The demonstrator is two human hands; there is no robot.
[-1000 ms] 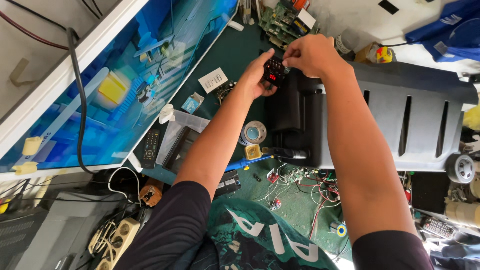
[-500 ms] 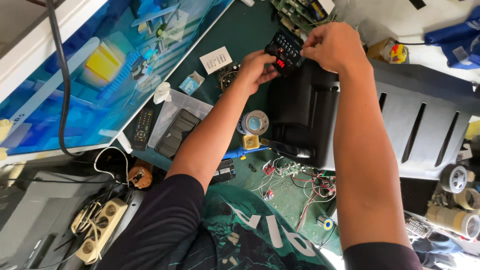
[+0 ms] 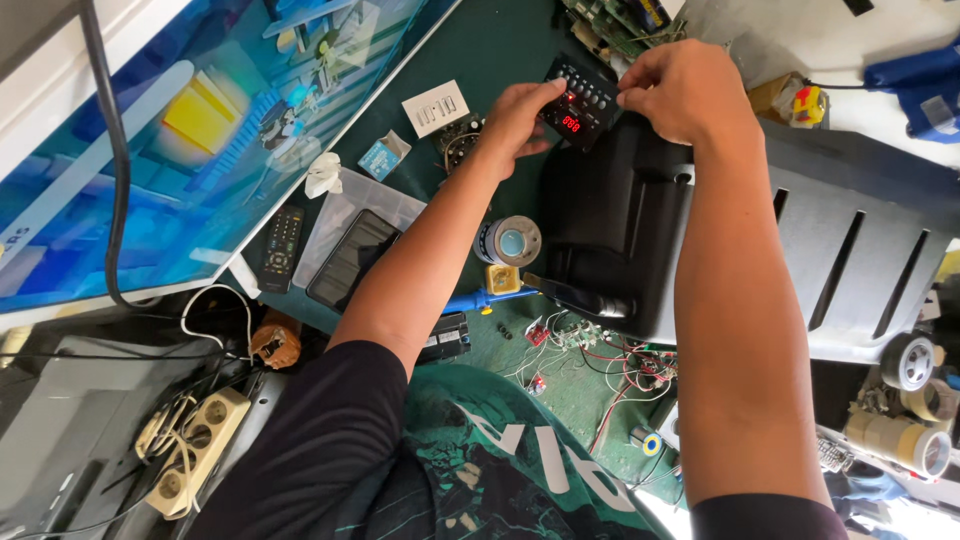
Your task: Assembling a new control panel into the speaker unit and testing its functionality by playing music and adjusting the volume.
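Observation:
A small black control panel (image 3: 582, 102) with buttons and a lit red digit display sits at the top edge of a black plastic housing (image 3: 610, 230). My left hand (image 3: 518, 112) grips its left side, thumb by the display. My right hand (image 3: 685, 90) pinches its right upper edge. Both forearms reach up over the green bench mat (image 3: 480, 50). The housing rests against a grey slotted casing (image 3: 850, 260).
A large flat screen (image 3: 190, 140) lies at left, with a remote (image 3: 283, 243) and a clear box (image 3: 352, 238) beside it. A tape roll (image 3: 508, 241), loose wires and small boards (image 3: 600, 350) lie near me. A power strip (image 3: 195, 450) is lower left, tape rolls (image 3: 905, 400) at right.
The view has shifted, so the panel and both hands sit a little higher and further right in the picture. Both hands keep hold of the panel; the red display now faces the camera.

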